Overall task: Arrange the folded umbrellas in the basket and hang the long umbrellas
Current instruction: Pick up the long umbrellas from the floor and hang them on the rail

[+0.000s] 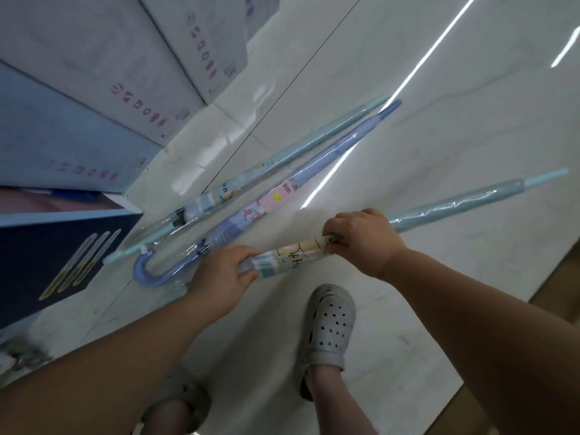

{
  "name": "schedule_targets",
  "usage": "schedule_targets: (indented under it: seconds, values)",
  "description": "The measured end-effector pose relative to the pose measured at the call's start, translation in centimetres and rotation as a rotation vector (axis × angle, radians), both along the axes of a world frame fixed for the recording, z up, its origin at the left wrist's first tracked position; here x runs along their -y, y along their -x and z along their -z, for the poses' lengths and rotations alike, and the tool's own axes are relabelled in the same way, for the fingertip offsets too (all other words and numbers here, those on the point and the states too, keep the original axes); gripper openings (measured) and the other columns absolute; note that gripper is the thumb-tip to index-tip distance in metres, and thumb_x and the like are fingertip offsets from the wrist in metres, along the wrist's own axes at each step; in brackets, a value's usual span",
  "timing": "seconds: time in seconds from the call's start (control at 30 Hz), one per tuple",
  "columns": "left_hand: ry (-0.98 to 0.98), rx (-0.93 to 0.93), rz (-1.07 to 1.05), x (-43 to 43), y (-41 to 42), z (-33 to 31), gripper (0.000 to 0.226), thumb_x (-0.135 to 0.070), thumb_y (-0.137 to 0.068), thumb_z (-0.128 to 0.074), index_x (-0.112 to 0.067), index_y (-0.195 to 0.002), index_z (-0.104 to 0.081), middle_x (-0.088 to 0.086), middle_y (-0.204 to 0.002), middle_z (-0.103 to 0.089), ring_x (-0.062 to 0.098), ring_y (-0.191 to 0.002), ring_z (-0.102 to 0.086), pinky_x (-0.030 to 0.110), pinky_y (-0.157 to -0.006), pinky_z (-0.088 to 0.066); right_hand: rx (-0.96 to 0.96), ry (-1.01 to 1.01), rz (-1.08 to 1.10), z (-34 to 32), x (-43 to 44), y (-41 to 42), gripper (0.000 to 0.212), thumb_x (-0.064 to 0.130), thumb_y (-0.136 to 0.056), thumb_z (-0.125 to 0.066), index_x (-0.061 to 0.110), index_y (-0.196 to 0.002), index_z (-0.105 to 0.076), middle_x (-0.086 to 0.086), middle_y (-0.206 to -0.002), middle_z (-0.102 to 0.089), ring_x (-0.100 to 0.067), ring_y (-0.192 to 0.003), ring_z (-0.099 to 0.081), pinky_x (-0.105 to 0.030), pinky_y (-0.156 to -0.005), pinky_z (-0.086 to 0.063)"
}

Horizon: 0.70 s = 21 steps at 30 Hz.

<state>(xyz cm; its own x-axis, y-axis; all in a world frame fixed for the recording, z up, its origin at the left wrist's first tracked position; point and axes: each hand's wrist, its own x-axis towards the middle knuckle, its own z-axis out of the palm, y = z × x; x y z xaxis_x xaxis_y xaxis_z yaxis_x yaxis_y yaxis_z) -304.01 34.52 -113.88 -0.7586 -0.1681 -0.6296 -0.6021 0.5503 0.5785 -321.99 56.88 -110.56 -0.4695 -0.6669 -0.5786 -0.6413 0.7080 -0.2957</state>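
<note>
The handle end of the held umbrella (455, 204) is hidden behind the left hand (219, 277), so its shape cannot be told. The left hand's fingers curl round the printed, bunched end of the canopy. The right hand (361, 240) grips the same umbrella farther along, fingers closed over the shaft. It covers part of the dark lettering on the cream band, which cannot be read. This pale teal umbrella is held above the floor (439, 120), its tip pointing up and to the right.

Two more long umbrellas lie on the floor just beyond the hands. The blue umbrella (314, 171) has a hook handle (150, 274) at the near end and a pink tag (279, 196) whose print is too small to make out. The far teal umbrella (298, 152) lies beside it, the two close together near their tips. Each of the three is in a clear plastic sleeve (the glare on the film blurs much of the pattern beneath).

Along the left edge stand white boxes (94, 58) and a dark navy box (47, 255). All are cut off by the frame, and what they hold cannot be seen. Their pink markings are blurred.

A grey clog (331, 328) shows between the forearms. The other foot is mostly hidden behind the left arm. A smeared shape at the lower left corner cannot be identified.
</note>
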Motion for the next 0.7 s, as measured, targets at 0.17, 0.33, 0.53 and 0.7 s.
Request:
schedule_targets:
  seconds: [0.17,0.33,0.53,0.7]
  values:
    - [0.058,-0.108,0.061,-1.8,4.0,-12.2,0.034,-0.025,-0.085,-0.075,-0.025,-0.119,-0.07,-0.004,-0.112,-0.068,0.018,-0.104,-0.062,0.033,-0.093,-0.049,-0.015,0.022,0.146,-12.9,-3.6,1.7,0.012,0.043,-0.087,-0.064,0.034,-0.096,-0.063,0.013,-0.087,-0.062,-0.01,-0.079,-0.059,-0.034,-0.084,-0.044]
    - [0.163,-0.203,0.15,-2.2,8.6,-28.3,0.035,-0.026,-0.085,-0.075,-0.026,-0.12,-0.071,-0.004,-0.115,-0.069,0.023,-0.107,-0.06,0.036,-0.096,-0.047,-0.009,0.101,0.371,-27.9,-5.8,2.5,0.014,0.041,-0.084,-0.07,0.034,-0.094,-0.064,0.017,-0.082,-0.058,-0.007,-0.073,-0.056,-0.033,-0.078,-0.046]
    - [0.289,-0.328,0.284,-1.2,12.5,-49.3,0.035,-0.034,-0.083,-0.072,-0.029,-0.117,-0.07,-0.006,-0.111,-0.067,0.022,-0.105,-0.058,0.036,-0.092,-0.046,0.014,0.268,0.583,-45.3,-6.6,1.7,0.011,0.033,-0.085,-0.071,0.034,-0.092,-0.063,0.015,-0.084,-0.062,-0.007,-0.075,-0.056,-0.029,-0.069,-0.042]
    - [0.623,-0.531,0.283,-1.4,11.6,-63.1,0.049,-0.035,-0.067,-0.084,-0.024,-0.113,-0.072,0.009,-0.13,-0.059,0.034,-0.125,-0.051,0.047,-0.104,-0.043,0.046,0.436,0.786,-55.8,-6.3,-0.4,0.013,0.03,-0.083,-0.073,0.034,-0.087,-0.061,0.011,-0.076,-0.063,-0.008,-0.07,-0.057,-0.027,-0.063,-0.043]
